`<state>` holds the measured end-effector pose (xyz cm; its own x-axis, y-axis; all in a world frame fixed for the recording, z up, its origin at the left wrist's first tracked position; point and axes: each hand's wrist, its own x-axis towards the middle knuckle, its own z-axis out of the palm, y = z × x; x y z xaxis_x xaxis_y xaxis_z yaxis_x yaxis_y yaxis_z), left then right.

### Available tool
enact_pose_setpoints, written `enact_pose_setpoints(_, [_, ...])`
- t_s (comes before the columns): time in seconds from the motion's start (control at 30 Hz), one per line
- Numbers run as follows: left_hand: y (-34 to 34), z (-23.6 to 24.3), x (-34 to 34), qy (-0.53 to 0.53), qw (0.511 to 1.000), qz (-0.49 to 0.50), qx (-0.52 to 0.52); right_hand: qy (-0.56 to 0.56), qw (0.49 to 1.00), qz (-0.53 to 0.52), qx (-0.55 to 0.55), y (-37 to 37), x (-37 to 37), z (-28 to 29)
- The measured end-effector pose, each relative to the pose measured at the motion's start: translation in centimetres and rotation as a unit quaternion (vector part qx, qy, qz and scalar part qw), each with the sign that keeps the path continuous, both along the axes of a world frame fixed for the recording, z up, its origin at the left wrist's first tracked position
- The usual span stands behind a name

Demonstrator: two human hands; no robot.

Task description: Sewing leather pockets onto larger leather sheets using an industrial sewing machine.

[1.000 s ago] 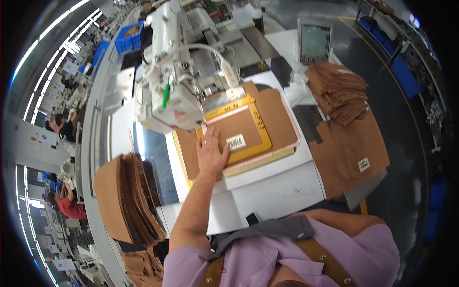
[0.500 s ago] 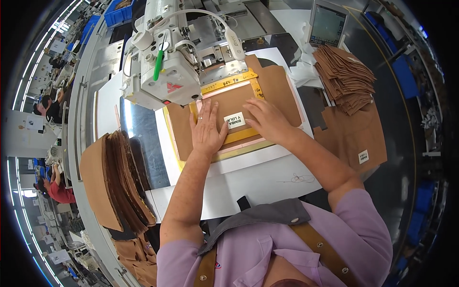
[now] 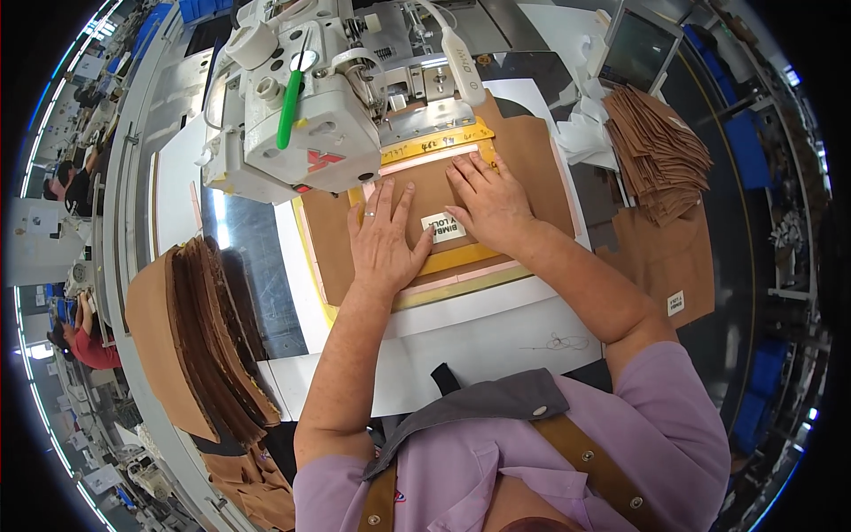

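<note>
Both my hands lie flat on a brown leather-like panel (image 3: 333, 244) set in a yellow template frame (image 3: 456, 258) under the industrial sewing machine head (image 3: 310, 146). My left hand (image 3: 386, 238), a ring on one finger, is spread on the panel's left part, close to the machine head. My right hand (image 3: 493, 204) presses the right part, fingertips at the frame's far bar. Between the two hands a small white label (image 3: 441, 228) shows on the panel, partly covered by my left thumb. Neither hand holds anything. A green-handled tool (image 3: 289, 108) rests against the machine head.
A stack of brown pieces (image 3: 658, 155) sits at the right, above another labelled brown panel (image 3: 651, 262). Thick brown panels (image 3: 168, 337) stand stacked at the left. A screen (image 3: 636, 49) is at the back right. Co-workers (image 3: 93, 348) sit far left.
My right hand has come down flat and reached farther forward on the panel, toward the frame's far bar. My left hand stays spread on the panel. The whole view has shifted slightly.
</note>
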<state>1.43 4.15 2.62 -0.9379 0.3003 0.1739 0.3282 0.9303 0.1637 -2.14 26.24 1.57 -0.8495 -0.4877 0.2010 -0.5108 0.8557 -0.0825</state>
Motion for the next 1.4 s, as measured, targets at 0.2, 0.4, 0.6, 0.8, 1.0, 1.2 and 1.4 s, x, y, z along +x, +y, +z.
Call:
enact_pose_setpoints(0.2, [0.2,0.2,-0.3,0.015,1.0,-0.011,0.01,0.013,1.0,0.006,0.026,-0.3,-0.4,1.5])
enact_pose_setpoints(0.4, [0.2,0.2,-0.2,0.01,1.0,-0.006,-0.005,-0.111,0.99,0.009,0.084,-2.6,-1.2,4.0])
enact_pose_setpoints(0.6, [0.1,0.1,0.0,0.011,1.0,-0.008,-0.009,-0.032,0.993,-0.001,0.11,-3.6,-1.2,2.6])
enact_pose_setpoints(0.8, [0.0,0.2,-0.2,0.02,1.0,-0.012,-0.011,-0.022,0.995,0.026,0.098,-0.1,-2.1,2.1])
enact_pose_setpoints(1.0, [0.0,0.2,-0.3,0.021,1.0,-0.014,-0.012,0.042,0.993,0.018,0.105,-1.2,-1.5,1.7])
enact_pose_setpoints(1.2, [-0.1,0.6,-0.6,0.0,0.999,-0.026,-0.023,-0.069,0.99,0.015,0.123,-1.9,-1.8,2.8])
enact_pose_setpoints(1.4, [-0.8,0.6,-1.0,0.001,0.997,-0.052,-0.05,-0.047,0.991,0.018,0.127,-1.9,-1.9,2.6])
